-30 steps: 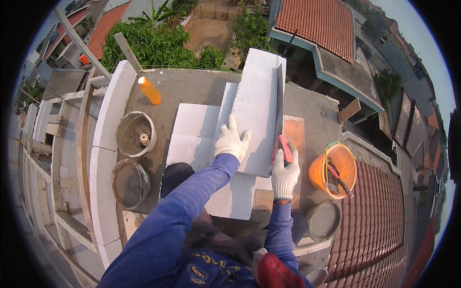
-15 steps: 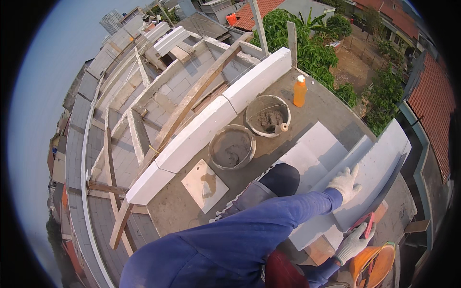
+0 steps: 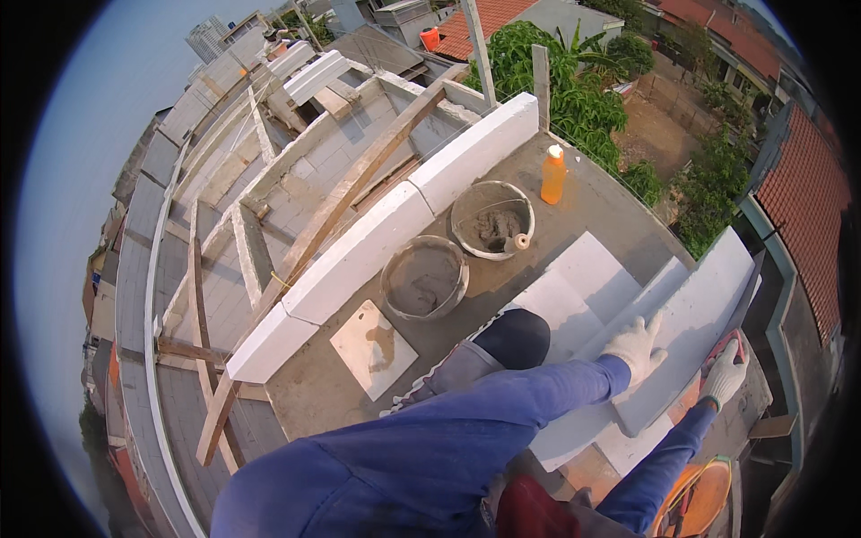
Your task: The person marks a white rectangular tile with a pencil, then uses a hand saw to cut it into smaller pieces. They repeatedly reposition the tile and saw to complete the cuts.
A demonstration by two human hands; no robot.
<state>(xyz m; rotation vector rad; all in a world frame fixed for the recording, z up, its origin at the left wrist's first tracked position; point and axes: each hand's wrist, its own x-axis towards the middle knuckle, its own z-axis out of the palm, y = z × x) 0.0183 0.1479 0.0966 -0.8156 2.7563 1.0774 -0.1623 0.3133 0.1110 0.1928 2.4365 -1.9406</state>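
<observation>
A large white lightweight block (image 3: 704, 300) stands on edge at the right, on top of flat white blocks (image 3: 574, 287). My left hand (image 3: 635, 346), in a white glove, lies flat on the block's face with the fingers spread. At the block's right edge my gloved right hand (image 3: 725, 377) grips a red-handled tool (image 3: 720, 345); the tool's working end is hidden behind the block. My blue sleeves reach in from the bottom, and my dark knee (image 3: 513, 339) rests beside the flat blocks.
Two round buckets of grey mortar (image 3: 424, 280) (image 3: 491, 220) stand left of the blocks, with an orange bottle (image 3: 553, 175) behind them. A white board (image 3: 372, 348) lies on the concrete slab. A low wall of white blocks (image 3: 377, 242) lines the slab's edge, with a drop beyond. An orange bucket (image 3: 704, 502) is at bottom right.
The view has swung left, so the block and both hands now sit at the right of the picture. Both hands keep their places on the block and the tool.
</observation>
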